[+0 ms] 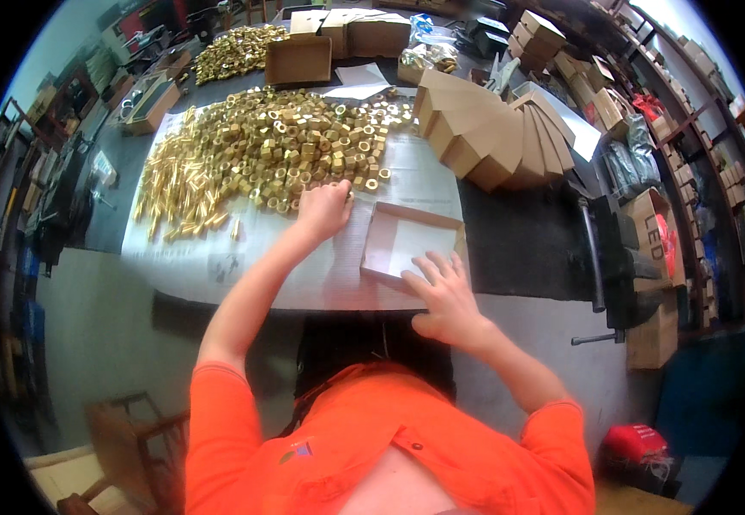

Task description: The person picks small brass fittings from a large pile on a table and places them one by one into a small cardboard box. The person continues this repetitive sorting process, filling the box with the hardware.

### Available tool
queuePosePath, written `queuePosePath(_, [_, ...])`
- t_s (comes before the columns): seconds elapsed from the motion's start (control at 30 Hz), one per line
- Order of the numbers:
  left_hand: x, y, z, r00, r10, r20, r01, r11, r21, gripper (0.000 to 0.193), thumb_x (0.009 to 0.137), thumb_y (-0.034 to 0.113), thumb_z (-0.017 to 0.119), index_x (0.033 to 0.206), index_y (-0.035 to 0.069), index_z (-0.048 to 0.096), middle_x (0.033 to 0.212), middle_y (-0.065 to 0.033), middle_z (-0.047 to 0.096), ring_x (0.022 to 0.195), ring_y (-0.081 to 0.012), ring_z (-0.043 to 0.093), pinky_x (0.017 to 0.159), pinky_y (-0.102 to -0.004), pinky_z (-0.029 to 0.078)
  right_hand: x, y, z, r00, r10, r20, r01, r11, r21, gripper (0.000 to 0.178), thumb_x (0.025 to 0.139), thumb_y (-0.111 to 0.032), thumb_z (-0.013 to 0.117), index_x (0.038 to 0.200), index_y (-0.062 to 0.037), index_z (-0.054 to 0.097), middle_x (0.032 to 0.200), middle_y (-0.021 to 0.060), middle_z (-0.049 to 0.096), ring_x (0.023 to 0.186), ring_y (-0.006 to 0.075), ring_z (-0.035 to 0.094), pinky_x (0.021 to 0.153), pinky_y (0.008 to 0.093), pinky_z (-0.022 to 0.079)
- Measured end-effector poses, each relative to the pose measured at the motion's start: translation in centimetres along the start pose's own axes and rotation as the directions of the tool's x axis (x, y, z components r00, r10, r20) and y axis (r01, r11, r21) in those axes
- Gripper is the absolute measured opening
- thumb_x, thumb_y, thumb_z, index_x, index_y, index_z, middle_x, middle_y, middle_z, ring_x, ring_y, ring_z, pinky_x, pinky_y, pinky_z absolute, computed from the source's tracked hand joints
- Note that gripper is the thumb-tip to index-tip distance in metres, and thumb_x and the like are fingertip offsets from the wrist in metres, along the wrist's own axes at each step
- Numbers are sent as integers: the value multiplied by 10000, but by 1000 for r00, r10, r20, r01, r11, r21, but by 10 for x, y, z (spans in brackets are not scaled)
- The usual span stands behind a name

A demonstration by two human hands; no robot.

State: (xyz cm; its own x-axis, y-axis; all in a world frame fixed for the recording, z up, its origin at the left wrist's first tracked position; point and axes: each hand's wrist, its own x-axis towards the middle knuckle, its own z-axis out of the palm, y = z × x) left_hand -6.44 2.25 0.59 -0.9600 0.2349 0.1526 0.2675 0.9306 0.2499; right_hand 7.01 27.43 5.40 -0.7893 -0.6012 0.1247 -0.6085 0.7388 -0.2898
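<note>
A large heap of brass hex nuts [304,142] is spread on the white sheet, with slender brass pins [175,189] lying along its left side. My left hand [325,211] is closed at the near edge of the nuts; what its fingers hold is hidden. To its right sits a shallow cardboard box [374,236] with a white bottom and no lid. My right hand [448,296] hovers at the box's near right corner, fingers spread, with nothing in it. Whether its fingertips touch the box I cannot tell.
Brown cardboard boxes [492,137] fan out at the right of the sheet. Behind are another brass heap [239,53] and an open brown box [298,60]. A vise [595,257] stands at the table's right side. Loaded shelves [690,146] line the right wall.
</note>
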Motion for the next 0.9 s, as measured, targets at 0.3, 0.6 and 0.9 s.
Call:
queuePosePath(0.3, [9, -4, 17, 998, 40, -40, -37, 998, 59, 213, 830, 262, 630, 875, 63, 571, 834, -127, 664, 768, -341, 659, 642, -465, 520, -42, 10, 8, 963, 66, -260, -1, 970, 243, 486, 575, -145, 624, 1046, -25, 642, 1179, 183, 570, 1213, 378, 470, 1035, 513, 359])
queuePosePath(0.6, [9, 40, -35, 989, 129, -73, -148, 832, -534, 192, 812, 161, 706, 907, -1, 663, 723, -146, 665, 631, -227, 650, 606, -336, 506, -35, 12, 19, 966, 24, -259, 26, 982, 185, 398, 547, -159, 639, 909, 7, 657, 1093, 178, 578, 1085, 360, 514, 958, 454, 413])
queuePosePath(0.9, [13, 138, 22, 900, 433, 58, -415, 888, -198, 149, 817, 181, 605, 825, 37, 644, 788, -161, 663, 768, -351, 652, 663, -449, 517, -31, 10, 27, 968, 50, -245, -5, 983, 183, 374, 532, -198, 639, 851, -6, 676, 1034, 190, 557, 1036, 349, 499, 940, 456, 390])
